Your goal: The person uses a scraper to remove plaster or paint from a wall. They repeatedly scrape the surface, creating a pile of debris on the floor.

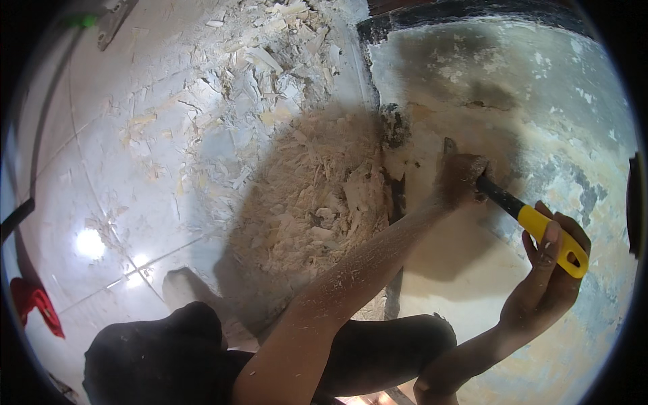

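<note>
A long-handled scraper (501, 196) with a black shaft and a yellow, holed grip slants across a wall with patchy, stripped paint (547, 126). My right hand (549, 258) holds it by the yellow grip, fingers and thumb wrapped round near the holed end. Farther up, my left hand (460, 174) is closed round its front part, close to the wall. Only a narrow dark tip (449, 146) shows beyond that fist, in line with the shaft; whether it touches the wall I cannot tell. Pale dust and flakes cling to my left forearm.
Paint flakes and plaster debris (283, 167) lie heaped along the wall's foot and scattered over the pale tiled floor (91, 177). My bent legs in dark trousers (385, 349) are below. A red item (38, 306) sits at left, a metal piece (115, 23) at upper left.
</note>
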{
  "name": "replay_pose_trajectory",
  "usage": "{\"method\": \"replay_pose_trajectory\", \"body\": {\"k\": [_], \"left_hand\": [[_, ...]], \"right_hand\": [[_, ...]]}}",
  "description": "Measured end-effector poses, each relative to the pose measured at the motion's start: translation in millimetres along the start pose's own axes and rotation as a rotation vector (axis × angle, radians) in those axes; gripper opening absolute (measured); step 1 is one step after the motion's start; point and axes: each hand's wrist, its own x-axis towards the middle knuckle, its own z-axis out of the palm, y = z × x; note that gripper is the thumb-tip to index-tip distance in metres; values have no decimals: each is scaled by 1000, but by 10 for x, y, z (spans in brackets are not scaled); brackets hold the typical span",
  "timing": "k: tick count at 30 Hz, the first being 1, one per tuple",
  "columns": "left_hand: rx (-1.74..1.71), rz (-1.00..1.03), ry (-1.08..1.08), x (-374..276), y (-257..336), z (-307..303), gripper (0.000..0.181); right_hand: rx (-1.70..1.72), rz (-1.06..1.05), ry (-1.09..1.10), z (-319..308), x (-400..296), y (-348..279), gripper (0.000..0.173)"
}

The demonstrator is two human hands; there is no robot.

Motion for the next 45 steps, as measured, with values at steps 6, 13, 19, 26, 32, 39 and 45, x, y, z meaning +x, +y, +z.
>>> {"method": "replay_pose_trajectory", "body": {"k": [6, 13, 19, 26, 32, 39, 45], "left_hand": [[156, 42, 107, 49, -162, 52, 20], [88, 14, 71, 62, -169, 20, 20], [167, -27, 38, 106, -204, -27, 20], [243, 21, -121, -12, -351, -169, 20], [84, 96, 62, -116, -215, 14, 21], [-31, 109, -1, -145, -146, 37, 22], [645, 292, 126, -411, -937, -207, 37]], "right_hand": [[36, 1, -15, 85, 247, 73, 35], [28, -74, -71, 152, 274, 36, 32], [138, -80, -4, 265, 277, 17, 26], [142, 64, 64, 240, -2, 211, 31], [51, -56, 8, 18, -123, 283, 36], [-168, -158, 32, -35, -204, 304, 42], [177, 115, -59, 375, -64, 552, 33]]}}
